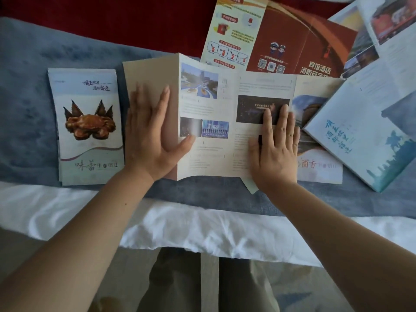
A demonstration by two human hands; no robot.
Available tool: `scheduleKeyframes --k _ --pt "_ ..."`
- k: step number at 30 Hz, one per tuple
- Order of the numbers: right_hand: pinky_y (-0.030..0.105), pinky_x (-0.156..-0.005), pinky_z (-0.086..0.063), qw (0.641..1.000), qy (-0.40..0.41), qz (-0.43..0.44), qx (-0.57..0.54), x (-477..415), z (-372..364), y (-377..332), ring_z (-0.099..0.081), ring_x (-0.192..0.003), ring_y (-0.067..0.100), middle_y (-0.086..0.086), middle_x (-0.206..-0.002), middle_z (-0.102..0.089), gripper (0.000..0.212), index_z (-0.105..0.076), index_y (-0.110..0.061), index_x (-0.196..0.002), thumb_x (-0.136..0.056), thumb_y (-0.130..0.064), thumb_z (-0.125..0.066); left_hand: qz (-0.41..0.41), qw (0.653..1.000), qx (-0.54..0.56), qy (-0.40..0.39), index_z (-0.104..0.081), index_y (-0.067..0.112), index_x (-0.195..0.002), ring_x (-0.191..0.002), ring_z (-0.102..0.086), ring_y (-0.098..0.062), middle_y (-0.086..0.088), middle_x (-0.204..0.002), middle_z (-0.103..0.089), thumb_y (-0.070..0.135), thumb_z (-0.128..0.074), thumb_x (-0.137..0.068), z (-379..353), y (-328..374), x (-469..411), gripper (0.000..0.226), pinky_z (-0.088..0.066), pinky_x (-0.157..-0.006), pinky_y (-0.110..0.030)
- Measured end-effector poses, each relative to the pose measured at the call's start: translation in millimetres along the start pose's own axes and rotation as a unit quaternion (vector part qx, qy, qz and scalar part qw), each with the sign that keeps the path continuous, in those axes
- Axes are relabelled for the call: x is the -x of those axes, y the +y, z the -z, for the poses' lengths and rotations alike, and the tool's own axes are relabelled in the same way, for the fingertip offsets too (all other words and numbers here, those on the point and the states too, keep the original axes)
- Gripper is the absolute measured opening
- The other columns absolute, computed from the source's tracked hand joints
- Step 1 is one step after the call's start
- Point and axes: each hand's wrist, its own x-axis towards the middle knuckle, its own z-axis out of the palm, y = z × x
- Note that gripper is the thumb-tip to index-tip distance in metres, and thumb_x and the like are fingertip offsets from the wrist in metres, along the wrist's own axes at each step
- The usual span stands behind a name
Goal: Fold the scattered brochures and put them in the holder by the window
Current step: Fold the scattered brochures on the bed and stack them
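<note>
Forearms (94, 221) enter my view from below; the left grip (148, 131) presses palm-down, fingers straight, on the end panel of the unfolded brochure (209, 158), the right grip (275, 149) likewise on its middle (neither clasps anything). It lies at frame centre on the bed (27, 109), long axis left–right; its raised crease stands just right of the left grip, which I judge nearer for folding.
</note>
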Motion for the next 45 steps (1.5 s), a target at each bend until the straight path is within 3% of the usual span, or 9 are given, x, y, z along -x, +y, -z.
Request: scheduleKeyframes --k 5,11,16,22,26,29,38,41,45 --pt "0.045 -0.127 0.006 1.000 -0.004 0.007 0.005 2 0 -3 0.007 -0.158 0.031 0.012 -0.171 0.004 0.065 -0.006 -0.019 -0.164 -0.107 -0.042 -0.028 0.008 0.999 0.016 -0.028 -0.014 0.027 -0.165 -0.158 0.005 -0.037 -0.017 -0.172 0.002 0.077 -0.045 -0.087 -7 34 2 0.097 -0.005 -0.124 -0.064" --pt "0.046 -0.128 -0.001 1.000 -0.009 0.025 -0.013 8 3 -7 0.003 -0.158 0.030 0.013 -0.171 0.002 0.069 -0.010 -0.020 -0.164 -0.103 -0.042 -0.034 -0.048 0.996 -0.003 -0.080 -0.008 0.038 -0.164 -0.159 0.006 -0.035 -0.010 -0.173 0.007 0.073 -0.041 -0.089 -30 86 4 0.089 -0.003 -0.122 -0.068" --pt "0.040 -0.129 -0.004 0.991 -0.045 0.120 -0.044 17 7 6 0.006 -0.158 0.023 0.010 -0.171 0.000 0.076 0.000 -0.021 -0.163 -0.101 -0.042 -0.040 -0.058 0.991 -0.060 -0.104 -0.006 0.041 -0.164 -0.158 0.008 -0.036 -0.008 -0.172 0.011 0.067 -0.041 -0.090 -57 129 15 0.085 -0.010 -0.122 -0.068" --pt "0.042 -0.127 -0.015 0.989 -0.028 0.139 -0.033 36 15 51 -0.010 -0.158 0.022 0.007 -0.169 -0.017 0.066 -0.022 -0.009 -0.161 -0.103 -0.037 -0.029 -0.034 0.988 -0.112 -0.102 -0.003 0.043 -0.163 -0.157 0.007 -0.042 -0.007 -0.172 0.012 0.069 -0.037 -0.092 -86 152 17 0.083 -0.008 -0.122 -0.068" --pt "0.042 -0.127 -0.016 0.991 0.030 0.126 -0.019 40 15 74 -0.021 -0.155 0.025 0.010 -0.166 -0.026 0.059 -0.032 -0.006 -0.158 -0.106 -0.033 -0.039 -0.008 0.980 -0.157 -0.122 0.004 0.046 -0.162 -0.156 0.014 -0.043 -0.007 -0.171 0.017 0.075 -0.030 -0.090 -103 157 14 0.084 -0.001 -0.122 -0.069" --pt "0.044 -0.127 -0.014 0.994 0.040 0.099 -0.006 40 18 87 -0.022 -0.155 0.027 0.011 -0.167 -0.026 0.059 -0.031 -0.005 -0.158 -0.107 -0.033 -0.040 -0.003 0.975 -0.190 -0.117 0.005 0.045 -0.162 -0.155 0.016 -0.044 -0.009 -0.171 0.018 0.076 -0.031 -0.091 -115 157 15 0.085 0.002 -0.121 -0.070" --pt "0.044 -0.128 0.004 0.999 -0.027 0.038 0.008 52 21 83 0.005 -0.158 0.026 0.013 -0.171 -0.001 0.068 -0.011 -0.013 -0.164 -0.105 -0.042 -0.029 -0.033 0.971 -0.218 -0.095 -0.004 0.040 -0.164 -0.156 0.008 -0.045 -0.013 -0.172 0.009 0.076 -0.031 -0.094 -101 126 26 0.083 -0.001 -0.120 -0.072" --pt "0.043 -0.126 0.011 0.999 -0.035 0.025 0.003 49 19 75 0.010 -0.156 0.022 0.008 -0.171 -0.001 0.069 -0.011 -0.015 -0.164 -0.104 -0.044 -0.026 -0.014 0.974 -0.205 -0.097 -0.003 0.038 -0.164 -0.156 0.011 -0.045 -0.019 -0.170 0.012 0.083 -0.031 -0.090 -88 109 25 0.091 0.000 -0.123 -0.065" --pt "0.044 -0.125 0.012 1.000 -0.014 -0.007 -0.006 42 15 55 0.007 -0.158 0.029 0.007 -0.172 -0.003 0.064 -0.019 -0.018 -0.162 -0.106 -0.046 -0.031 0.019 0.982 -0.172 -0.080 -0.003 0.030 -0.165 -0.157 0.009 -0.043 -0.022 -0.170 0.011 0.090 -0.033 -0.084 -81 101 24 0.106 -0.002 -0.126 -0.055"
